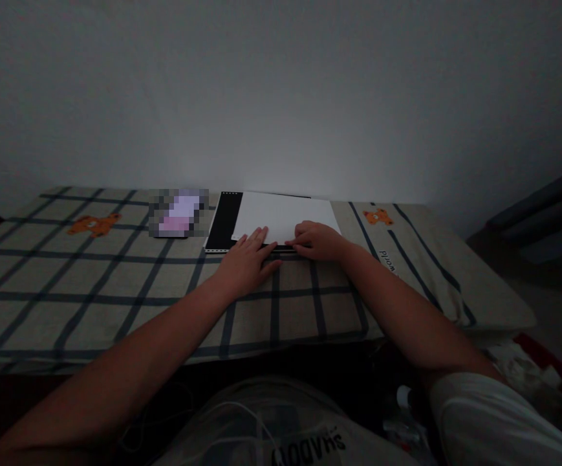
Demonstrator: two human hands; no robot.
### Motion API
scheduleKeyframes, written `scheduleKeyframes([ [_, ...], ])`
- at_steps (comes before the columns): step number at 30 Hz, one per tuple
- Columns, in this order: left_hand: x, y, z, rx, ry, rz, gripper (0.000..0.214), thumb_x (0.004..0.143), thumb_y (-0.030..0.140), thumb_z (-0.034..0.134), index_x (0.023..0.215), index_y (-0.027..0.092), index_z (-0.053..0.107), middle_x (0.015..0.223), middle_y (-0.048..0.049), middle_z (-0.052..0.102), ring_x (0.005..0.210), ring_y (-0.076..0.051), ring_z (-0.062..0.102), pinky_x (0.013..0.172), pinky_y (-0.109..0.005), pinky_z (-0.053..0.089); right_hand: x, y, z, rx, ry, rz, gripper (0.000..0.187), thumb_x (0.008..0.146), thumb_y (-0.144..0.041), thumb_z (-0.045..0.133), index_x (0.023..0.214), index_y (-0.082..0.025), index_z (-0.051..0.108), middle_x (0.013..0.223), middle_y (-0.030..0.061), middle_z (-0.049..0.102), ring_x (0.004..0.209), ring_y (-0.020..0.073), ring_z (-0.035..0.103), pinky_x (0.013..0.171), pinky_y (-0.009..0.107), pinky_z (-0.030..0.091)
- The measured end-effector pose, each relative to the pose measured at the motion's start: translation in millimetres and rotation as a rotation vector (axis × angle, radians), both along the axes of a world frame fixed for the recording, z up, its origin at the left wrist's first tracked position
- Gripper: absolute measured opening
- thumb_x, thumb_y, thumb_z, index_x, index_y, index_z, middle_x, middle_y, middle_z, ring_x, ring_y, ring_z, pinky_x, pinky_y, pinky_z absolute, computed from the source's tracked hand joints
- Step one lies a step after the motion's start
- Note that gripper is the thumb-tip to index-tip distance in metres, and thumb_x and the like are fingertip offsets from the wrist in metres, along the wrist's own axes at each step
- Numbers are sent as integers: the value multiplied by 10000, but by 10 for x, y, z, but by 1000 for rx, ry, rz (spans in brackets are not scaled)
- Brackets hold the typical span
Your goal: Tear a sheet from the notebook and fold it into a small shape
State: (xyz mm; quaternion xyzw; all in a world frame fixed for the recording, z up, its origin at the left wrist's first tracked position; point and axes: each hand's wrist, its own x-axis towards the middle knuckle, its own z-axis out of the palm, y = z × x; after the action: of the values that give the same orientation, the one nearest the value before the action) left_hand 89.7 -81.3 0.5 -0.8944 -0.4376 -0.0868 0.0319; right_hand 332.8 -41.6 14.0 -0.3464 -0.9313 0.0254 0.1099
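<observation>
"So, where is the white paper (288,213)?"

"It lies flat on a black pad (225,223), which shows beyond the paper's left side and along its near edge. Its long side seems to run left to right, across the person's body."

"Which hand is nearer to it?"

"Neither, really; both touch it. The left hand (242,264) is at the paper's near left corner, palm down, fingers spread, thumb held away. It presses on the paper without gripping anything. The right hand (317,241) is on the right half of the near edge, fingers mostly curled, forefinger pointing left towards the other hand. I can't tell whether it pinches the edge."

"So the paper lies ahead of both?"

"Yes, mostly beyond the fingertips, with the near edge under them."

"And around it?"

"A phone (178,217), blurred out, is left of the paper. A printed orange bear (378,217) is to its right, on the checked cloth (254,317) beneath everything."
</observation>
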Motion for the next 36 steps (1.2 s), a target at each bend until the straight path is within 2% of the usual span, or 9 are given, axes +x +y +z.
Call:
scheduleKeyframes([
  [13,11,-81,34,145,22,160,497,965,487,395,1260,179,651,1539,-106,413,1439,-300,335,1167,-465,257,4,6,-9,-5,16,2,328,955,-339,474,1026,-192,758,846,73,605,817,191,487,724,310,329],
  [25,32,-152,87,101,2,286,595,948,530,377,1218,71,641,1426,-214,505,1359,-369,410,1118,-471,317,9,0,-3,0,34,5,328,946,-328,482,1040,-180,759,844,81,606,828,200,495,720,315,333],
  [29,14,-154,89,161,57,332,574,949,539,368,1151,87,657,1293,-213,603,1255,-353,506,1028,-457,412,7,-6,6,-11,28,-2,327,946,-320,478,1044,-188,761,847,77,605,827,193,490,717,311,328],
  [32,16,-165,99,142,71,370,540,954,529,372,1105,97,658,1194,-208,644,1170,-344,561,972,-440,436,13,2,1,-24,28,-7,318,940,-317,489,1072,-204,756,847,69,605,834,191,487,714,305,322],
  [36,55,-187,117,126,115,436,574,953,522,390,1153,37,621,1233,-246,618,1179,-351,555,987,-426,410,25,21,-14,-21,29,2,321,928,-291,499,1117,-209,746,848,68,605,841,193,491,717,303,325],
])
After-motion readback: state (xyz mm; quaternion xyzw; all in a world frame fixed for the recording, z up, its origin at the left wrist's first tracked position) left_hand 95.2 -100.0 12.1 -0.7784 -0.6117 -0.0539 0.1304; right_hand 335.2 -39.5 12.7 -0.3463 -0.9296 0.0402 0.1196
